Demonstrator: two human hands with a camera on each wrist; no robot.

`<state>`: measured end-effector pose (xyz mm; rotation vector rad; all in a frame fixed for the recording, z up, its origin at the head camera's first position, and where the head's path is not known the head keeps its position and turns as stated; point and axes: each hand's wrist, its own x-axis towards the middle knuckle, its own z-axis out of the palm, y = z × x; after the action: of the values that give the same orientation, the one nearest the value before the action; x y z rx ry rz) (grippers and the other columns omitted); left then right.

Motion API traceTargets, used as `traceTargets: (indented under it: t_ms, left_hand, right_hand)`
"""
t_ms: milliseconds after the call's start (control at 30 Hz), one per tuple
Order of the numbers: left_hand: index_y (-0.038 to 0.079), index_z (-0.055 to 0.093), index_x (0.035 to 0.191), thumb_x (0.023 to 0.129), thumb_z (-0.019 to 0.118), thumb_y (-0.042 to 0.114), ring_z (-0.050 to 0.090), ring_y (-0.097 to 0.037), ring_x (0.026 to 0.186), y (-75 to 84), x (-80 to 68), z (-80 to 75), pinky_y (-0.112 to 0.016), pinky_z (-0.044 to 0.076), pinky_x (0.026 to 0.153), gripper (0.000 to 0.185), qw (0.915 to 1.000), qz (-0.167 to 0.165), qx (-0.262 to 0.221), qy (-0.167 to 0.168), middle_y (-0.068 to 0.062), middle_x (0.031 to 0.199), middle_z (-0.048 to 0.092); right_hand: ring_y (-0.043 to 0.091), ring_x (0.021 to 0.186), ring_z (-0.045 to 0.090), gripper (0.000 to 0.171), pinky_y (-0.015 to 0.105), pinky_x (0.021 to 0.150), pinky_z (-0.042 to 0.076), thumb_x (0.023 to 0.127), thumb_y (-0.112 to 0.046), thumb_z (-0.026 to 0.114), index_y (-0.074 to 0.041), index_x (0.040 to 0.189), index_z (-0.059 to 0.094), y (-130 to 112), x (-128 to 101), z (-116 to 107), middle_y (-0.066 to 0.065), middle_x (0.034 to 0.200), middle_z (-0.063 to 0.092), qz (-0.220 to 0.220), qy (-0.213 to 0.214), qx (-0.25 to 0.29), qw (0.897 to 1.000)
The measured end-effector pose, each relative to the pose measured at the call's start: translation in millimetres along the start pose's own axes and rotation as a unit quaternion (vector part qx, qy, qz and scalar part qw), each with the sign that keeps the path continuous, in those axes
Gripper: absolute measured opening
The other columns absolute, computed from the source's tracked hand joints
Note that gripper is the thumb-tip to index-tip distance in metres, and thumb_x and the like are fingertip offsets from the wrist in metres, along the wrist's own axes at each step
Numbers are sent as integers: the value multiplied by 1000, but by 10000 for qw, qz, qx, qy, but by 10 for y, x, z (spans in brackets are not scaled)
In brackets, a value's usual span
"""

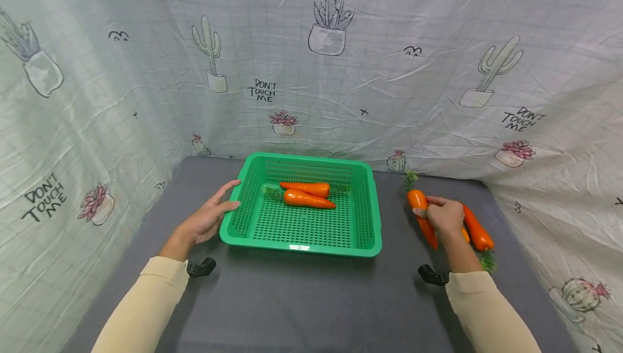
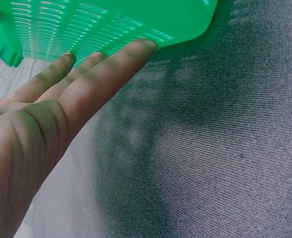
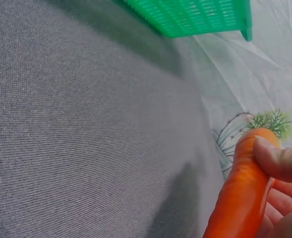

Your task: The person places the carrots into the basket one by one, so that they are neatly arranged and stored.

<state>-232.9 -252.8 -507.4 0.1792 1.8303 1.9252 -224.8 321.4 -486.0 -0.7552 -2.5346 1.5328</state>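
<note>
Two carrots (image 1: 310, 199) with green tops lie in a green slotted basket (image 1: 299, 248). My left hand (image 1: 206, 219) is at the basket's left side, its fingers fairly straight against the wall; the left wrist view shows the fingertips (image 2: 145, 45) by the slotted side. On the right, my right hand (image 1: 444, 218) pinches a carrot (image 1: 417, 199) between thumb and fingers, its leafy top pointing away from me. In the right wrist view that carrot (image 3: 245, 191) appears held above the table, the thumb pressed near its thick end.
Beside and partly behind my right hand lies another carrot (image 1: 478, 230), with an orange piece partly hidden under the hand. The grey table (image 1: 302, 304) meets a hanging printed sheet (image 1: 370, 82) at the back and on both sides.
</note>
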Motion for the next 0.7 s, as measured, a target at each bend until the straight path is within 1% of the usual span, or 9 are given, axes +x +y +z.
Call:
traceTargets:
  t_ms: [167,233,300,367,433,500,700]
  left_hand:
    - [40,10,166,111,51,26,69,-19,116,-2,-8,12,-40,60,91,69,9999,19,95,28,-27,158,34]
    - [40,10,166,111,51,26,69,-19,115,-6,-5,13,-41,60,91,69,10000,18,87,27,-28,158,35]
    - [40,11,166,111,51,26,69,-19,115,-10,-1,11,-41,60,91,69,10000,16,81,33,-28,157,36]
    - [40,11,166,111,51,26,69,-20,115,-13,1,6,-41,60,91,69,10000,25,80,33,-27,156,37]
    - [40,10,166,111,50,26,69,-20,115,-18,2,0,-41,60,91,69,10000,35,80,30,-27,155,38]
    - [40,11,166,111,51,26,69,-20,115,-23,5,-5,-41,60,91,69,10000,39,80,34,-26,155,38]
    - [40,11,166,111,51,27,70,-20,115,-31,11,-9,-41,60,91,69,9999,48,86,52,-28,156,36]
  right_hand:
    - [22,93,72,61,28,71,62,87,-5,83,0,144,61,-60,-44,-27,30,145,58,87,-311,197,9993]
    - [22,92,72,62,28,71,62,87,-6,84,0,144,61,-80,-57,-34,30,145,59,67,-362,176,9992]
    - [25,97,72,63,27,71,62,86,-6,85,1,143,61,-100,-68,-37,30,144,59,30,-376,158,9992]
    - [32,107,71,63,25,71,61,86,-6,85,1,143,61,-121,-78,-35,30,145,59,-7,-393,175,9991]
    - [38,117,68,63,24,72,60,86,-5,85,1,143,61,-141,-87,-32,29,145,59,-26,-410,230,9989]
    - [41,123,65,64,24,74,60,86,-5,85,1,144,60,-157,-95,-33,29,147,57,-30,-447,276,9986]
    - [40,125,64,65,26,79,60,86,-4,85,0,146,59,-218,-120,-41,26,147,58,-44,-557,355,9978]
